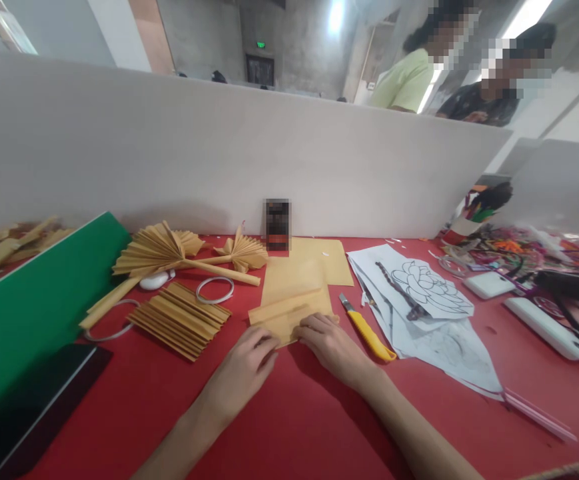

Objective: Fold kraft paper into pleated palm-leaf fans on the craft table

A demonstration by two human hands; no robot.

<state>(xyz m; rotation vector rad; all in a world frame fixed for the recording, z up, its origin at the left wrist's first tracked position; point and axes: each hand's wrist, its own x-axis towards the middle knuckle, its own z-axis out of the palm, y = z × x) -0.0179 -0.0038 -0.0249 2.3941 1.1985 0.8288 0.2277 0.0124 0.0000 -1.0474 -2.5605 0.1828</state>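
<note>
A tan sheet of paper [296, 283] lies on the red table [289, 413], its near edge folded over into a strip. My left hand [245, 363] presses on the strip's left end with curled fingers. My right hand [330, 341] presses on its right end, fingers bent down onto the fold. Both hands pinch the folded edge. A yellow utility knife [368, 328] lies just right of my right hand.
Pleated tan paper fans [162, 252] and a folded stack [179, 319] lie at the left, with a tape ring [214, 290]. A green board [34, 300] and dark tablet [44, 400] sit far left. Flower drawings [426, 290] and white devices [549, 327] lie right. Two people stand behind the white partition [219, 153].
</note>
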